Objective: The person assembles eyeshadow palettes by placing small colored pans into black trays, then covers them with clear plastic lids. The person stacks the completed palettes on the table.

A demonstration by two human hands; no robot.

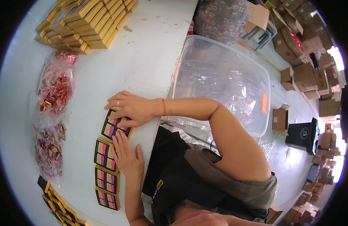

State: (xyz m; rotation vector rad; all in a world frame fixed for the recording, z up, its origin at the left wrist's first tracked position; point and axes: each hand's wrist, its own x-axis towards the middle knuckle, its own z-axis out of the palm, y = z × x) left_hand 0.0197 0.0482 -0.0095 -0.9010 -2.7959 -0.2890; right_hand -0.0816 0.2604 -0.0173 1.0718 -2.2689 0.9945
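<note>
Right hand [130, 108]: fingers bent over the uppermost black, gold-edged, rectangular compartment case [110, 128] on the white surface [100, 75]; grip cannot be told. Left hand [128, 158]: fingers extended, released, at the case's lower edge.

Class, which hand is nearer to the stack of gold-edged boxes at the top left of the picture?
Right. The right hand is over the uppermost pink-and-cream case, below the stack in the picture; the left hand is lower, farther from it.
</note>
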